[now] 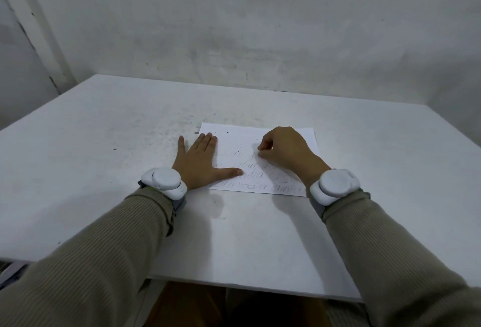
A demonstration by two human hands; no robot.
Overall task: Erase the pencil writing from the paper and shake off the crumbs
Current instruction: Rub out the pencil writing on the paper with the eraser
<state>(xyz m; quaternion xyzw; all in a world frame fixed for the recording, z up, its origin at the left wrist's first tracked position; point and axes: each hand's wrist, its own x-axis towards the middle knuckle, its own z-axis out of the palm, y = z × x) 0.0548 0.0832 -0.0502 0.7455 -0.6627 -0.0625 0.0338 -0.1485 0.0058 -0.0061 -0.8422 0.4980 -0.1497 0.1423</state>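
A white table (104, 144) fills the view. The paper (286, 136) lies flat at its middle, pencil writing (260, 186) on its near half. The left hand (199, 160) presses flat on the paper's left edge, fingers straight and thumb spread. The right hand (283, 152) rests on the paper's right part with its fingers curled and tips pinched together; what they pinch cannot be told. Dark crumbs (228, 132) dot the far edge.
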